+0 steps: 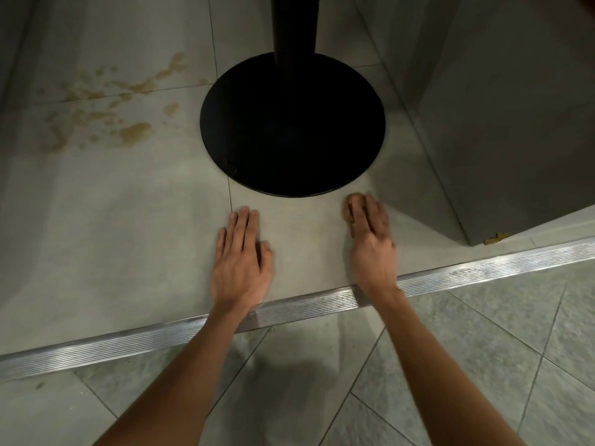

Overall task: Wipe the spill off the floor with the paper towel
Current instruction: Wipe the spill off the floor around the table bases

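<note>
A brownish spill [135, 133] lies in scattered patches and drops on the grey floor tiles at the upper left. My left hand [240, 255] rests flat on the floor, fingers spread, holding nothing. My right hand [370, 233] presses down on a small, brown-stained wad of paper towel [349, 209] that peeks out under my fingertips, just in front of the black table base. Both hands are well to the right of the spill patches.
A round black table base [291, 123] with its black post [293, 24] stands just beyond my hands. A ribbed metal threshold strip [128, 344] runs diagonally across the floor under my wrists. A grey wall panel [499, 123] rises at right, with a small yellow scrap [497, 238] at its foot.
</note>
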Motion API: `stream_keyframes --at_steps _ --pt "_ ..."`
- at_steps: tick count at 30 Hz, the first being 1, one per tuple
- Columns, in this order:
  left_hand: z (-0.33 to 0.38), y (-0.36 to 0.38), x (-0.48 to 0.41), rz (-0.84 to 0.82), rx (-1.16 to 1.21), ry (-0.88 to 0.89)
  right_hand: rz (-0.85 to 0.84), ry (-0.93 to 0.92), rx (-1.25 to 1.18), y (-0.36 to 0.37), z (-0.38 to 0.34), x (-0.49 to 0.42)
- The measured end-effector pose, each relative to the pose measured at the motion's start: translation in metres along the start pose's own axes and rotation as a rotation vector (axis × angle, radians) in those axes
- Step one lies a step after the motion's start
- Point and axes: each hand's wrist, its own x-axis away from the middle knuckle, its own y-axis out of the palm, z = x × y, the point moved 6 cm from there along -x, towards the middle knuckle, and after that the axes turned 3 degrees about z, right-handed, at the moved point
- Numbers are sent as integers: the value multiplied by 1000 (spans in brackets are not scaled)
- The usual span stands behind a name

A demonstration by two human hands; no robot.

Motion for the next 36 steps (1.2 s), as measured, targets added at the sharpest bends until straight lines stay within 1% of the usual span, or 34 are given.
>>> stream_keyframes --at_steps 1,2,3,5,7,9,10,11,12,14,16,17,18,19,20,23,24,25,26,27,29,31,33,34,36 --pt "0 1 0 0 4 -2 31 50 -13 5 -11 6" --pt "0 1 0 0 9 -7 58 56 -22 11 -24 15" --pt "0 2 0 -1 10 -11 73 15 -31 17 -39 26" --pt "-1 3 -1 -5 4 -7 29 -162 -44 31 -65 52" --pt "-2 3 -1 -8 5 9 -79 -400 -57 39 -76 77" --pt "-2 3 0 -13 14 18 -170 -612 -45 35 -64 75" --pt "-3 3 0 -12 19 13 -200 -665 -18 32 -52 65" --pt "-3 3 -1 -9 24 5 -215 -660 14 29 -40 52" --pt "-3 2 -1 -8 28 -2 -213 -591 25 25 -27 36" --pt "-2 2 0 -15 27 -5 -160 -346 -6 16 -7 12" --pt "-2 2 1 -18 18 0 -72 -103 -20 15 -12 10" --pt "-2 1 1 -19 17 2 -17 -33 -15 17 -21 17" --pt "-3 1 0 -23 20 3 30 -11 -14 22 -33 26" --pt "-4 1 0 -29 27 6 52 -41 -21 27 -45 38" --pt "-4 1 -1 -37 38 16 33 -119 -33 34 -55 49" --pt "-11 -5 -2 -34 78 61 -148 -497 -33 44 -61 71" --pt "-17 -8 -1 -14 69 73 -196 -573 -20 43 -52 65" --pt "-28 -11 0 7 51 76 -227 -597 -4 41 -44 55" --pt "-41 -15 2 16 31 71 -246 -561 13 40 -38 43" --pt "-54 -17 4 14 14 65 -244 -471 20 40 -34 32" --pt "-78 -18 8 -10 -4 38 -183 -260 18 41 -40 20" --pt "-88 -17 11 -29 -13 10 -112 -130 11 46 -59 23" --pt "-89 -15 14 -27 -35 -4 -64 -114 -12 51 -80 39" --pt "-88 -14 15 -22 -45 -9 -60 -160 -26 53 -91 50" --pt "-88 -14 14 -13 -50 -11 -95 -319 -54 61 -108 74"
